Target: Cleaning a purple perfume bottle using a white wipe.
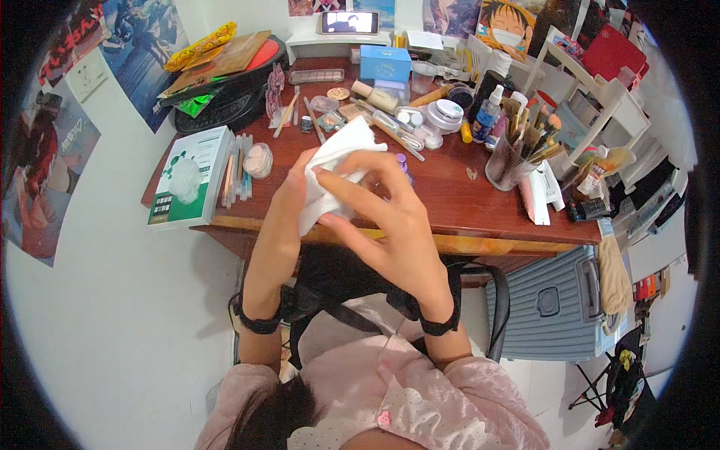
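A crumpled white tissue or soft cloth point(346, 140) is held up above the front part of the desk. My left hand point(284, 225) grips it along its left side, with the palm mostly hidden from me. From the right, my right hand point(394, 219) bends over the same tissue, its index fingertip and thumb pressed on the folds and its other fingers curled at the upper right edge. A small purple bottle point(403, 166) stands partly hidden behind the right hand. Black bands circle both wrists.
Makeup items crowd the reddish-brown desk point(450, 197). A glass of brushes point(509, 166) and a spray bottle point(487, 115) stand right. On the left are a green-and-white box point(188, 180) and a round tub of pads point(259, 160). A phone point(350, 23) stands behind. A ribbed suitcase point(545, 306) is at lower right.
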`<state>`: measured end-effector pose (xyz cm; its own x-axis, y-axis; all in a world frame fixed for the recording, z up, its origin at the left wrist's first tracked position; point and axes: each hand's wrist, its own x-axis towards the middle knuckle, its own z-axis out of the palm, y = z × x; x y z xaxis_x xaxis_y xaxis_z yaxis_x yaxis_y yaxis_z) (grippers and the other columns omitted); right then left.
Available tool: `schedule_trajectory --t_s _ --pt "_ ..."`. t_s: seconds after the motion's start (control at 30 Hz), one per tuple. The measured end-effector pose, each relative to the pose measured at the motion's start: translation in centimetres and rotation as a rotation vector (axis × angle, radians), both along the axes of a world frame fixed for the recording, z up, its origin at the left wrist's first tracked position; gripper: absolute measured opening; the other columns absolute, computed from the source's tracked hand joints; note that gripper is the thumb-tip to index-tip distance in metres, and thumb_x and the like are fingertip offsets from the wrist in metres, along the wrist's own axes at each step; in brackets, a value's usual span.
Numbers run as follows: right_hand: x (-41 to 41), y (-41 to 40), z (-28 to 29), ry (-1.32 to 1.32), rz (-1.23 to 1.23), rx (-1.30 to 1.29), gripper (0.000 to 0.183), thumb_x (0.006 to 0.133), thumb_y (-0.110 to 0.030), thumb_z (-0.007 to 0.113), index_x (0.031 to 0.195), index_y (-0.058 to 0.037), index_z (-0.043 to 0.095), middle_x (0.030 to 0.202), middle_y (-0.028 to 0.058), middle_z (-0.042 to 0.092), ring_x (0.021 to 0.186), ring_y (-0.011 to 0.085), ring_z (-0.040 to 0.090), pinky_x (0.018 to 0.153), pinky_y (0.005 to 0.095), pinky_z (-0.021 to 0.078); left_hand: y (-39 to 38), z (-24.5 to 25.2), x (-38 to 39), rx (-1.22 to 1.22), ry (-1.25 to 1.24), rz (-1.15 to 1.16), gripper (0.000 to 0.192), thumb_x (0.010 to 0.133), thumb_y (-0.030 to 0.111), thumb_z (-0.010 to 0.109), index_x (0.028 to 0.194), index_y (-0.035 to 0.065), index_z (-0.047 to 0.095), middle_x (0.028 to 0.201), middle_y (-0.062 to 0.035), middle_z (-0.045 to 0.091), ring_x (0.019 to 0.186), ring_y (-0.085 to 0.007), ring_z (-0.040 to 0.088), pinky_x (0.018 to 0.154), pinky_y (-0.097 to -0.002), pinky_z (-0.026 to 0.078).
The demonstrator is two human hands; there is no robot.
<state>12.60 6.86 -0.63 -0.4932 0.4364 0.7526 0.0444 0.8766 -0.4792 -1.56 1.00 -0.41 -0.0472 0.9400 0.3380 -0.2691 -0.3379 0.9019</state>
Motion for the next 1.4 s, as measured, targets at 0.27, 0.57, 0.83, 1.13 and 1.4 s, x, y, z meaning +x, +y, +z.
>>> schedule_trajectory --t_s 0.27,0.57,0.83,1.13,1.4 --pt "0.2 -0.7 0.8 0.029 0.017 -0.175 0.037 0.071 -0.009 0.071 0.107 -0.0047 0.06 0.113 0.0102 0.049 0.096 0.0239 0.054 0.077 0.0304 0.0447 -0.1 0.4 0.8 -0.013 0.071 0.301 0.043 0.091 0.025 0.045 0.125 -0.0014 0.042 0.118 -0.01 0.05 0.107 -0.0147 0.048 0.091 -0.0255 0.037" --pt "-0.1 -0.5 0.3 -0.019 -0.123 0.008 0.033 0.075 -0.015 0.069 0.106 -0.0059 0.06 0.098 0.0128 0.044 0.083 0.026 0.053 0.068 0.0343 0.047 0.3 0.3 0.6 0.231 0.331 0.33 0.045 0.094 0.028 0.034 0.124 -0.0034 0.043 0.119 -0.0111 0.05 0.107 -0.0163 0.048 0.092 -0.0268 0.036" --pt "0.0 -0.6 -0.3 -0.156 -0.235 -0.057 0.023 0.077 -0.017 0.067 0.098 -0.0084 0.064 0.092 0.0118 0.049 0.074 0.0292 0.057 0.059 0.0377 0.0475 1.7 -1.1 1.1 0.232 0.265 0.318 0.045 0.098 0.03 0.027 0.117 -0.0044 0.05 0.114 -0.0136 0.054 0.107 -0.0211 0.05 0.093 -0.0297 0.036" --pt "-0.5 -0.3 -1.1 -0.118 -0.154 -0.087 0.015 0.078 -0.017 0.063 0.088 -0.0065 0.061 0.081 0.0122 0.058 0.067 0.0333 0.059 0.056 0.0412 0.0473 1.3 -0.7 1.8 0.359 0.546 0.524 0.031 0.096 0.013 0.033 0.114 -0.0062 0.05 0.116 -0.0184 0.052 0.107 -0.0274 0.05 0.094 -0.0338 0.036" --pt "-1.1 -0.7 -1.1 0.032 -0.105 -0.292 0.017 0.075 -0.012 0.065 0.089 -0.0032 0.06 0.067 0.01 0.056 0.057 0.0183 0.057 0.051 0.0318 0.0443 1.0 -0.5 2.0 0.41 0.559 0.518 0.038 0.097 0.016 0.033 0.126 -0.0066 0.042 0.129 -0.0204 0.045 0.123 -0.0293 0.041 0.102 -0.034 0.029"
